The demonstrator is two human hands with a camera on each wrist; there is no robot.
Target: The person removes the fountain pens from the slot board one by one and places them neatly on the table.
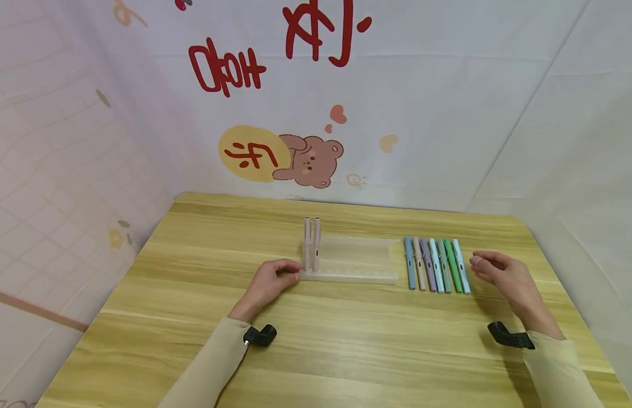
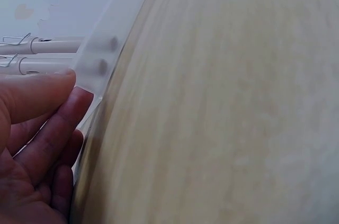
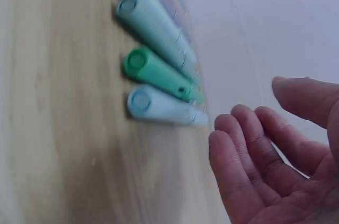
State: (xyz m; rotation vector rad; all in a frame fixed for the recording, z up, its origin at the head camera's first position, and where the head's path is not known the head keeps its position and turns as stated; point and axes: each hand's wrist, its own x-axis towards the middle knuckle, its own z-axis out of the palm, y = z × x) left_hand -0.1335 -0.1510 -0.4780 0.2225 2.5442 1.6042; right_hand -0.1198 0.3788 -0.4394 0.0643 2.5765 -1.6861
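A clear pen stand [image 1: 356, 277] lies on the table, and two pale pens [image 1: 308, 249] sit side by side at its left end. My left hand [image 1: 270, 280] pinches the stand's front left corner between thumb and fingers. The left wrist view has the thumb [image 2: 47, 89] close beside the pens' lower ends. Right of the stand, several pens [image 1: 432, 266] lie in a row: blue, pinkish, purple, light blue, grey-green, green and pale blue. Just right of the outermost pale blue pen [image 3: 161, 108] hovers my right hand [image 1: 507, 277], fingers loosely bent, holding nothing.
The wooden table [image 1: 346, 345] meets a printed white cloth wall [image 1: 423, 113] at its back edge. Black wrist straps [image 1: 259, 335] with cameras are on both forearms.
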